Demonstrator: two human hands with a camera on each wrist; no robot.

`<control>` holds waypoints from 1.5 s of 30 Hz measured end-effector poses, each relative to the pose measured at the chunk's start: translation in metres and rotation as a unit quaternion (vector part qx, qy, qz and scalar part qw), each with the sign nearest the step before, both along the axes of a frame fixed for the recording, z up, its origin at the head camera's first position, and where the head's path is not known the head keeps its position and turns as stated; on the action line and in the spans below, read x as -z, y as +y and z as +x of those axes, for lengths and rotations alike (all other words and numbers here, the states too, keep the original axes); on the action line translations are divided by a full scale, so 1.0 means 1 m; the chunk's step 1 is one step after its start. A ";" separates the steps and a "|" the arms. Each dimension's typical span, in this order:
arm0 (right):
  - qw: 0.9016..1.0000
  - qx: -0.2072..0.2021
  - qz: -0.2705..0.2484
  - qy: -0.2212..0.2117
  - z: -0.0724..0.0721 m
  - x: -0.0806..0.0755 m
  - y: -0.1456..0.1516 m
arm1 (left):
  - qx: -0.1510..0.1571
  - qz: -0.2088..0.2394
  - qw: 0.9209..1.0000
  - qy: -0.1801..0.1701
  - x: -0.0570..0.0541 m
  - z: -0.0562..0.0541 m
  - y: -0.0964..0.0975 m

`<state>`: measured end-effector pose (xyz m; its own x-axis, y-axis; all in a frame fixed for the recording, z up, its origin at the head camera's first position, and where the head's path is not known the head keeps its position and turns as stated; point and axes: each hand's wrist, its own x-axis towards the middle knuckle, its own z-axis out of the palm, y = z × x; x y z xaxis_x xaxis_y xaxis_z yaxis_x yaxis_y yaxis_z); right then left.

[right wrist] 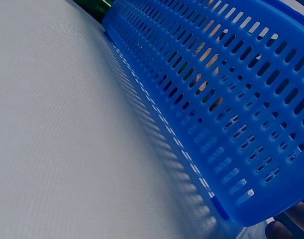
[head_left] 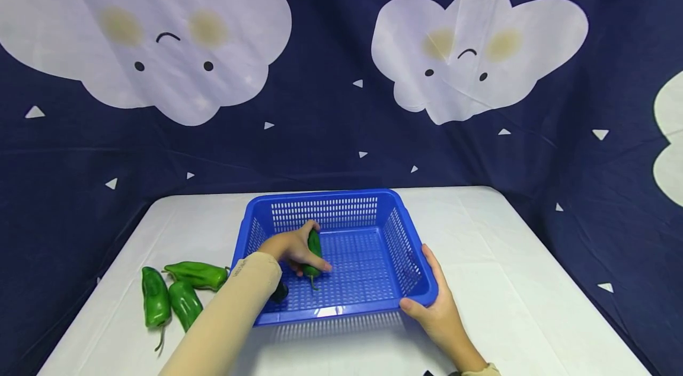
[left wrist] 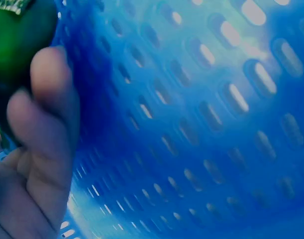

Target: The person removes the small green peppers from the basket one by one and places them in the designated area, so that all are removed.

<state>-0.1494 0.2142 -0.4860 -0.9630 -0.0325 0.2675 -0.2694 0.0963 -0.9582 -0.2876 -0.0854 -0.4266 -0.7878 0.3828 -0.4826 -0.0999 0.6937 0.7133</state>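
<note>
A blue plastic basket (head_left: 341,309) with slotted walls stands on the white table. Inside it, left of the middle, my left hand (head_left: 290,247) grips a long green pepper (head_left: 315,242) from above, thumb on the near side and fingers toward the far end. The left wrist view has this pepper (left wrist: 15,45) at its upper left, beside the basket's slotted surface (left wrist: 191,124). My right hand (head_left: 440,311) holds the basket's near right corner, thumb over the rim and fingers along the outer side. In the right wrist view only its fingertips (right wrist: 296,219) show, at the lower right.
Left of the basket, a green pepper (head_left: 156,299) lies on the table (head_left: 496,281), with a second pepper (head_left: 197,274) behind and a third pepper (head_left: 184,303) partly covered by my left sleeve (head_left: 229,311). A navy cloth (head_left: 331,150) with clouds hangs behind the table.
</note>
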 end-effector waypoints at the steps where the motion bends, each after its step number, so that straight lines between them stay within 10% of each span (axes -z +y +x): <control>1: 1.000 0.001 0.002 -0.001 0.000 0.000 0.000 | -0.001 0.010 1.000 -0.002 0.000 0.000 -0.001; 12: 1.000 -0.008 -0.004 -0.001 0.000 -0.001 0.000 | -0.007 0.071 0.997 -0.008 0.000 -0.004 0.000; 45: 1.000 -0.013 -0.018 0.001 0.000 0.001 0.000 | 0.000 0.062 0.998 -0.025 0.000 -0.005 -0.002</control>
<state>-0.1491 0.2145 -0.4871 -0.9614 -0.0481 0.2709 -0.2734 0.0548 -0.9603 -0.2928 -0.0872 -0.4271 -0.7640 0.4421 -0.4700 -0.1369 0.6007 0.7877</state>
